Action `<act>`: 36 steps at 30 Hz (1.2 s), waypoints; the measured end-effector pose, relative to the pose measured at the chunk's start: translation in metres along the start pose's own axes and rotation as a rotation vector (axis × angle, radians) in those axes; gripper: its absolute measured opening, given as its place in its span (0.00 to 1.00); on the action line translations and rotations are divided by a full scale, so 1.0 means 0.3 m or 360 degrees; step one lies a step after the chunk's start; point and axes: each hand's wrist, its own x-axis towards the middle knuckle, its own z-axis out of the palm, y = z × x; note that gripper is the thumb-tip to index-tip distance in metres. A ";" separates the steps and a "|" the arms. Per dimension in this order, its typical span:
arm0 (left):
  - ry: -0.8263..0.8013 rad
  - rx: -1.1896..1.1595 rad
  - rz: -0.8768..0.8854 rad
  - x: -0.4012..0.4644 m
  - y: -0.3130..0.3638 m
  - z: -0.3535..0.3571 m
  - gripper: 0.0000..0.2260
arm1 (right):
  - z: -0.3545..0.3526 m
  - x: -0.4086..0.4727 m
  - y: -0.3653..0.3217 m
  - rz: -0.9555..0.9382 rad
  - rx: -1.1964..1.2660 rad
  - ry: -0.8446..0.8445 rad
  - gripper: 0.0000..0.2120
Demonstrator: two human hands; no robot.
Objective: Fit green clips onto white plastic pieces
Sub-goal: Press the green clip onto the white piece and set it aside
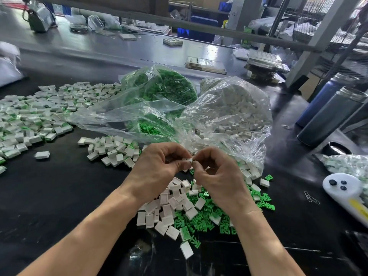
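Observation:
My left hand (159,168) and my right hand (217,176) meet above the black table, fingertips together. Between them they pinch one small white plastic piece (189,161); most of it is hidden by my fingers, and no green clip shows on it. Under my hands lies a loose heap of white pieces (169,208) mixed with green clips (205,218). A clear bag of green clips (165,86) and a clear bag of white pieces (233,108) lie open behind my hands.
A wide spread of white pieces with green showing (33,114) covers the left of the table. Two dark bottles (330,116) stand at the right, with a white handheld device (346,192), paper clips (311,198) and another small bag (346,164).

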 end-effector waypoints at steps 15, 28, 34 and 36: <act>0.0185 0.0126 0.0054 0.005 -0.019 0.001 0.07 | 0.016 -0.001 -0.013 0.0156 0.0136 0.0191 0.07; 0.0219 -0.0082 -0.0011 0.010 -0.015 0.003 0.07 | 0.028 0.004 -0.019 0.0213 0.0566 0.0083 0.05; 0.0201 -0.0139 0.0025 0.007 -0.013 0.022 0.07 | 0.016 0.001 -0.026 0.0277 0.0481 0.0093 0.01; 0.0210 -0.0112 0.0045 0.003 -0.015 0.024 0.08 | 0.012 0.000 -0.031 0.0333 0.0578 0.0127 0.03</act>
